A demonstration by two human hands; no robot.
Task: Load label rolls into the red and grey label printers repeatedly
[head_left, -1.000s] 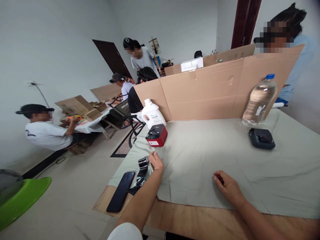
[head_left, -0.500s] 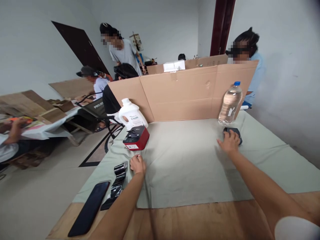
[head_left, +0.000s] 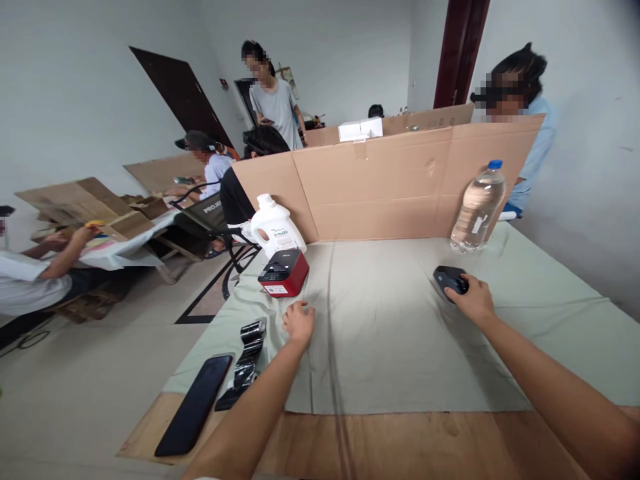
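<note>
The right hand (head_left: 473, 298) reaches far across the table (head_left: 400, 440) and grips a small black device (head_left: 447, 278), fingers curled over its near right end with the thumb on top. The device lies on the grey cloth (head_left: 390, 333), right of the middle of the table and near the water bottle (head_left: 477, 207) that stands upright beyond it by the cardboard screen (head_left: 390, 187). Only the left part of the device shows clear of the hand; its long axis seems to run left to right with a slight slant away, though the hand hides too much to be sure which end is which.

The left hand (head_left: 299, 323) rests on the cloth well apart from the device, fingers loosely bent, holding nothing. Just beyond it sits a red and black box (head_left: 283, 273), with a white jug (head_left: 276, 225) behind. To its left lie a black ribbon roll (head_left: 247, 352) and a dark phone (head_left: 195, 413), both pointing away and slightly right.

Other people sit and stand behind the screen and at a side table (head_left: 125, 243).
</note>
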